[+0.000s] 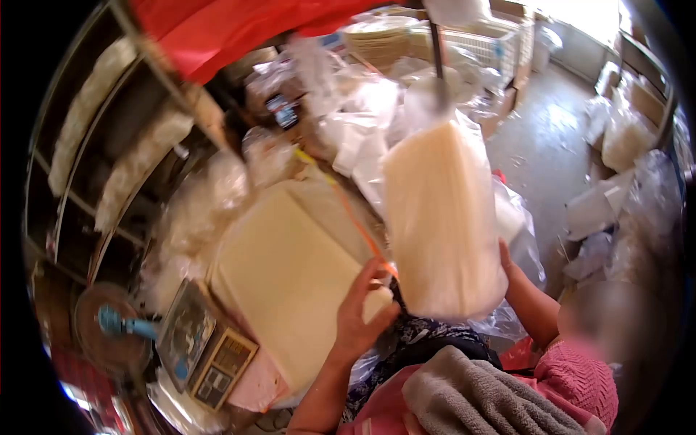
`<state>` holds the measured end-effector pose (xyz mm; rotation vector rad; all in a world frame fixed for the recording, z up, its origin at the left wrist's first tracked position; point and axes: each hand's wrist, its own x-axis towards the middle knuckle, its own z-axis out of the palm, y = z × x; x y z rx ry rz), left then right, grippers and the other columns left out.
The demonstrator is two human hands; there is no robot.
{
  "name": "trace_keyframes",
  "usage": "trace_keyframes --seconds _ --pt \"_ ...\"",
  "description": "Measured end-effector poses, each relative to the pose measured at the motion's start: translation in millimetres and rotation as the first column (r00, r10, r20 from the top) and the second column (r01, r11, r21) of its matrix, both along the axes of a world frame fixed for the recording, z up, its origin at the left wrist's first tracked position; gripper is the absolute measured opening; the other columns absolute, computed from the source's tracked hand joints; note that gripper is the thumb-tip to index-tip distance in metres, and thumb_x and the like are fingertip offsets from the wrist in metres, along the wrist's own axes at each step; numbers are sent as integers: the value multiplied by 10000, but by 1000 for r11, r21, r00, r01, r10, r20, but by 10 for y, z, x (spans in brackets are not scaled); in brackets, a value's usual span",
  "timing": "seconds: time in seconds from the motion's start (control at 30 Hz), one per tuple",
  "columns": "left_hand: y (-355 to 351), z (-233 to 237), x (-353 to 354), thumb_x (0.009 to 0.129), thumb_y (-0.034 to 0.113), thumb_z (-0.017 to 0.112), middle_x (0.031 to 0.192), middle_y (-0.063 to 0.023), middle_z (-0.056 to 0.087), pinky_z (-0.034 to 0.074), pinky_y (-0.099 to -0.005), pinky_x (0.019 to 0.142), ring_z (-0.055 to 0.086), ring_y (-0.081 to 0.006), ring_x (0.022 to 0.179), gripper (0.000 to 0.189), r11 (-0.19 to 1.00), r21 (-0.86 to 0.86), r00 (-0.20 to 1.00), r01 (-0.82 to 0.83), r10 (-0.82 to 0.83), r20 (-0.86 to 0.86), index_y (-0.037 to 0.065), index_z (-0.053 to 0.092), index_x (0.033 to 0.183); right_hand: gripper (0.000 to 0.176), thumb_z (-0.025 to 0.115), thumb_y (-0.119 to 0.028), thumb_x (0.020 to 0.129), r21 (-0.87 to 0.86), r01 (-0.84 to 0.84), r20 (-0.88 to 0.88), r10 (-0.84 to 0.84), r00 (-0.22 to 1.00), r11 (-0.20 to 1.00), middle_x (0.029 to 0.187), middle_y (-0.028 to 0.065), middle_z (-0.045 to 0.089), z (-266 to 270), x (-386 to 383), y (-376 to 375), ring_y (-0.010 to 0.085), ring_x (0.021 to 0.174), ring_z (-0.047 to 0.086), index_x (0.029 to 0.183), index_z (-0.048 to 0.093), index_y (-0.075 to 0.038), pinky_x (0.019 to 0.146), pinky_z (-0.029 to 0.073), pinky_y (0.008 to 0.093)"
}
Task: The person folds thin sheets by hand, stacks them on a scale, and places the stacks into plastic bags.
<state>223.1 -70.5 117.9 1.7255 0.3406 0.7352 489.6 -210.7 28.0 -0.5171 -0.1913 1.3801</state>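
A tall cream-coloured bundle in clear plastic [442, 225] stands upright in front of me, slightly blurred. My right hand [510, 267] holds its lower right side, with the fingers partly hidden behind it. To the left of the bundle's lower edge is my left hand [359, 312], thumb and fingers apart and curved. An orange and yellow strip [351, 214] runs down to the left fingertips. Beyond that hand lies a wide stack of flat cream sheets [279, 254] on the work surface.
A weighing scale [210, 355] sits at the stack's lower left, near a blue fan [119, 322]. Shelves with bagged goods [138, 163] line the left. Plastic bags [362, 109] and a phone with a lit screen [281, 111] lie behind. More bags [627, 134] rest along the right.
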Motion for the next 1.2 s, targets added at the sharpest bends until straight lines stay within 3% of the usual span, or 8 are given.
trace_keyframes --seconds 0.2,0.43,0.63,0.73,0.8,0.87,1.03,1.2 --pt "689 -938 148 863 302 605 1442 -206 343 247 -503 1086 318 -358 1336 637 652 745 764 -140 550 -338 39 371 1395 491 545 -340 810 -57 332 39 -331 943 941 1054 170 652 -1017 1143 -793 308 914 654 1170 565 -7 827 533 431" --pt "734 -1180 83 818 395 578 1504 -196 225 105 -538 1118 179 -358 1400 766 750 661 620 -30 533 -576 57 285 1441 548 540 -354 808 -131 587 28 -589 808 799 1109 165 637 -1448 1930 -1164 315 974 635 1212 538 15 855 523 437" --pt "773 -1164 110 801 468 568 1479 -245 239 113 -586 1095 205 -409 1375 791 746 664 641 -43 531 -555 23 330 1411 538 469 -427 892 108 587 276 -591 758 803 1169 133 606 -1232 3448 -5 274 1080 588 1226 545 -12 936 475 432" --pt "759 -1120 172 798 463 554 1467 -268 250 105 -591 1091 210 -440 1366 802 759 650 620 -37 527 -581 -14 322 1400 637 557 -497 852 232 661 813 -515 271 714 1185 128 559 -1605 5151 1386 258 998 582 1318 457 -75 829 474 414" --pt "765 -1188 187 813 511 540 1500 -253 189 39 -649 1079 161 -412 1396 794 781 618 672 -92 507 -540 89 301 1442 809 619 -576 788 -142 675 590 -486 645 724 1392 149 370 -716 4951 2346 283 1075 517 1429 318 -183 693 468 383" --pt "754 -1168 140 811 510 542 1497 -253 194 45 -648 1078 168 -412 1394 792 776 625 666 -78 508 -547 86 306 1437 903 627 -559 798 -202 719 544 -535 646 665 1498 161 237 -650 5029 2992 334 1130 477 1488 176 -191 840 448 403" --pt "774 -1159 142 792 450 566 1456 -272 267 141 -588 1083 238 -442 1354 785 729 684 632 -38 548 -548 -13 342 1385 488 623 -408 860 -155 599 499 -462 734 785 1018 37 602 -691 4104 3191 173 839 602 1210 495 -93 775 505 326" --pt "776 -1193 100 780 458 612 1461 -243 270 155 -596 1081 240 -408 1361 777 726 685 644 -60 552 -529 31 378 1385 457 601 -368 882 -190 492 501 -347 793 849 1195 99 577 -1132 3529 2294 227 937 627 1206 524 -55 819 506 363"
